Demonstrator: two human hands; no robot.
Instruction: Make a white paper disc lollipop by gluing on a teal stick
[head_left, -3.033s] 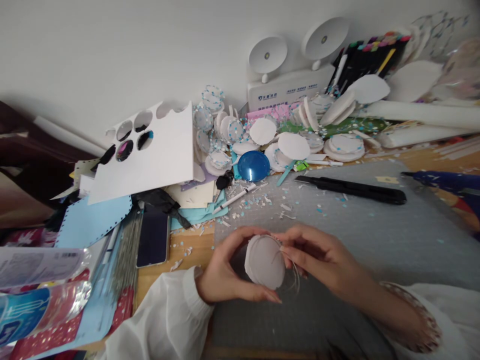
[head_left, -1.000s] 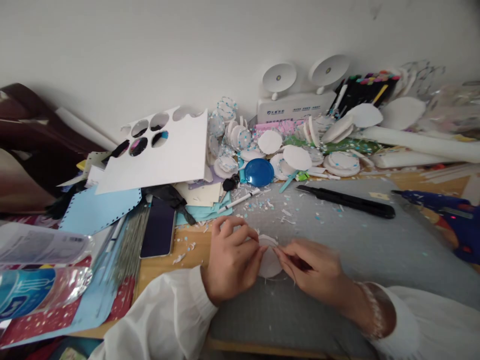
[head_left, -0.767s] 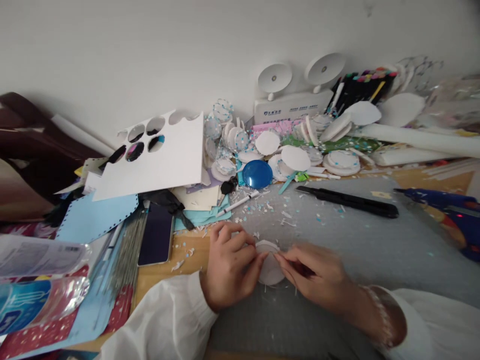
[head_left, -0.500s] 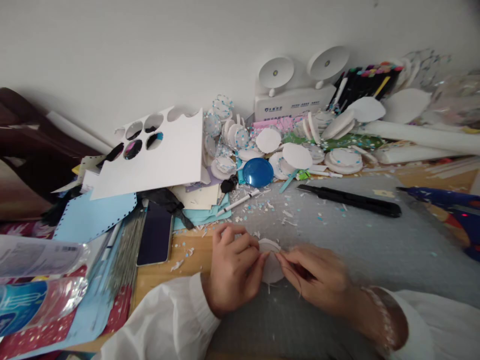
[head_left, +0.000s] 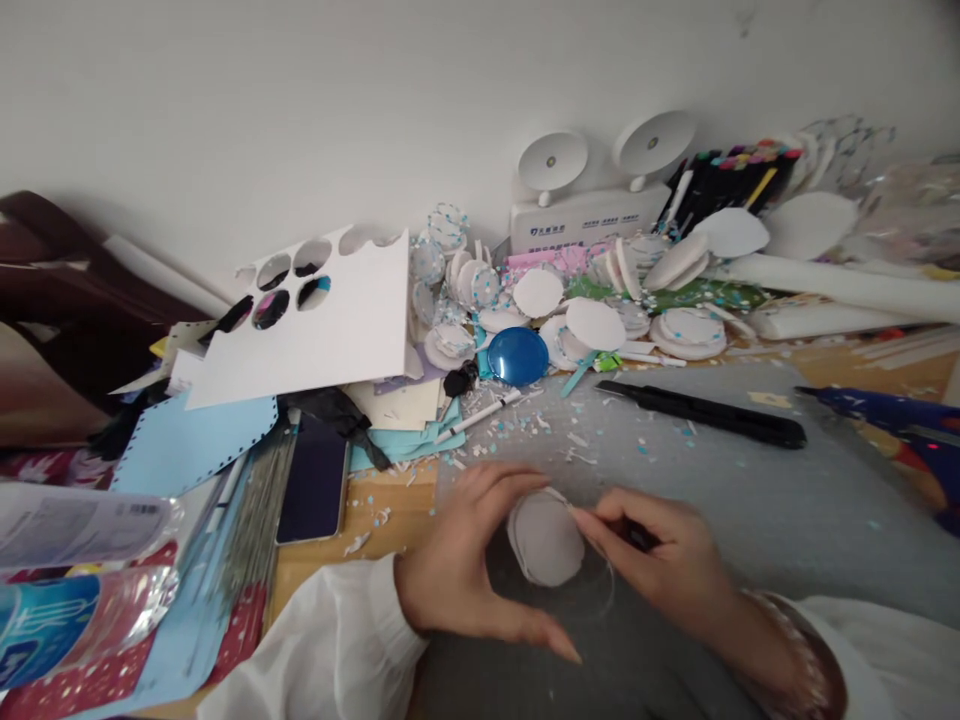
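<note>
A white disc (head_left: pixel 551 545), apparently paper or foam board, sits between my hands over the grey cutting mat (head_left: pixel 720 500). My left hand (head_left: pixel 480 560) curves round its left side, thumb spread well away and fingers reaching over the top edge; whether those fingertips touch it I cannot tell. Thumb and fingers of my right hand (head_left: pixel 652 550) are pinched at the disc's upper right edge. They hold a thin pale strip, part of which follows the rim while a blurred loop hangs below the fingers.
A black utility knife (head_left: pixel 705 412) and a blue glue gun (head_left: pixel 892 420) lie to the right. White discs (head_left: pixel 540 292), a blue round lid (head_left: pixel 517 356) and pens crowd the back. A phone (head_left: pixel 313 475), holed white board (head_left: pixel 322 340) and plastic bottle (head_left: pixel 82 590) stand left.
My left hand has opened from its pinch at the disc's top, its thumb swinging down and away. My right hand has shifted slightly right, still pinching. More of the disc now shows.
</note>
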